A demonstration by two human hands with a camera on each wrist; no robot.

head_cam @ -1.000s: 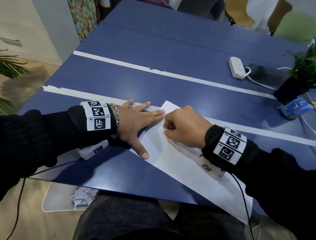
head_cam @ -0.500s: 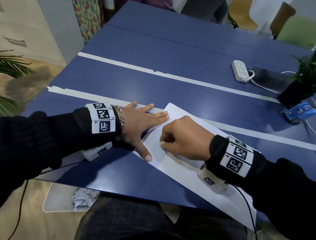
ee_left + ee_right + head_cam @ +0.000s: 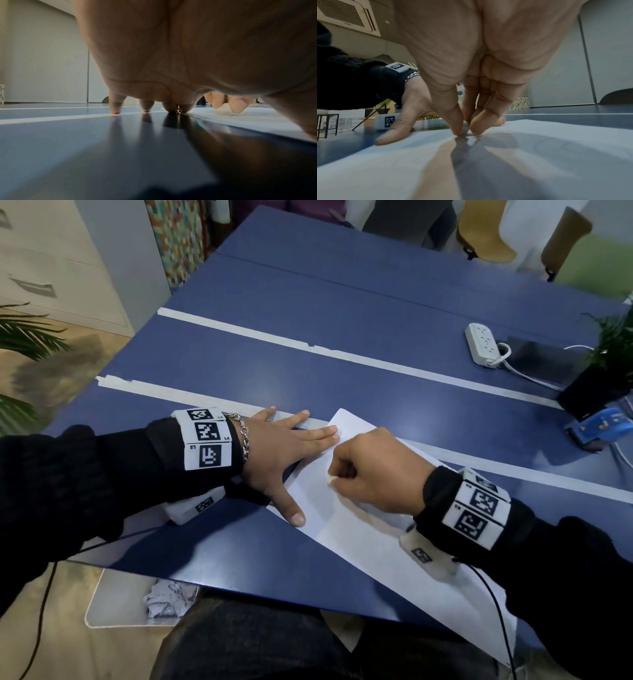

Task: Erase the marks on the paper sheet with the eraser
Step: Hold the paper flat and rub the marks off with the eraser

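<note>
The eraser [image 3: 330,480], a small white lump, sits pinched between the thumb and curled fingers [image 3: 481,125] of the right hand [image 3: 376,474], its underside pressed on the paper sheet [image 3: 359,542]; in the left wrist view the eraser [image 3: 223,111] shows below two fingertips, touching the paper sheet [image 3: 257,119]. The sheet lies slantwise on the blue tabletop [image 3: 308,378], its far corner over a strip of pale tape [image 3: 205,397] and its near end hanging past the tabletop's edge. The left hand [image 3: 277,450] lies flat with straight, spread fingers [image 3: 116,106]: the longer fingertips rest at the sheet's far corner and the thumb presses its left edge, holding nothing. In the right wrist view faint curved pencil marks [image 3: 556,147] seem to show on the sheet near the camera, though they are too dim to be sure of their shape. Both wrists wear white bands with black square code patterns [image 3: 209,446]; small characters beside them look like "L4" and "L5" on the left band, and those on the right band are too small to read. A chain bracelet [image 3: 244,440] circles the left wrist. Farther off on the tabletop lie a white power strip [image 3: 483,344] and a blue object [image 3: 599,428] near a potted plant [image 3: 613,364].
</note>
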